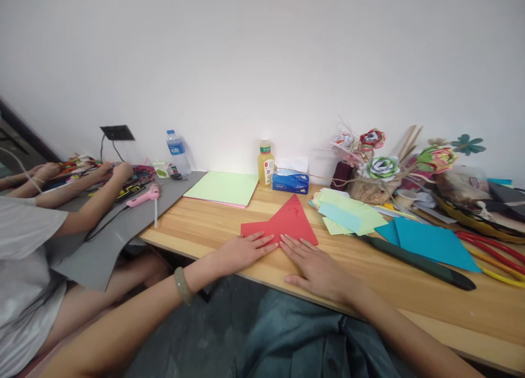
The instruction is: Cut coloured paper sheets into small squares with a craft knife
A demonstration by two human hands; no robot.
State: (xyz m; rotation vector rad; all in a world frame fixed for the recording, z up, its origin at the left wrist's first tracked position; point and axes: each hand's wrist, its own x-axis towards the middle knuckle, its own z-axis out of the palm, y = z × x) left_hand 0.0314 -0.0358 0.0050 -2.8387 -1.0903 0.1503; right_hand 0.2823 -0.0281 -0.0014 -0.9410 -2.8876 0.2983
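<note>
A folded sheet of red paper lies on the wooden table, with one corner pointing away from me and a flap out to the left. My left hand lies flat on its lower left edge, fingers stretched out. Flat on the lower right edge rests my right hand, its fingers spread and the thumb apart. The fingertips of both hands come near each other at the paper's lower edge, which they partly hide.
Light green sheets, a juice bottle and a blue tissue pack stand behind. To the right are pastel papers, blue paper, a dark green long tool and paper flowers. A co-worker's hands and pink glue gun are left.
</note>
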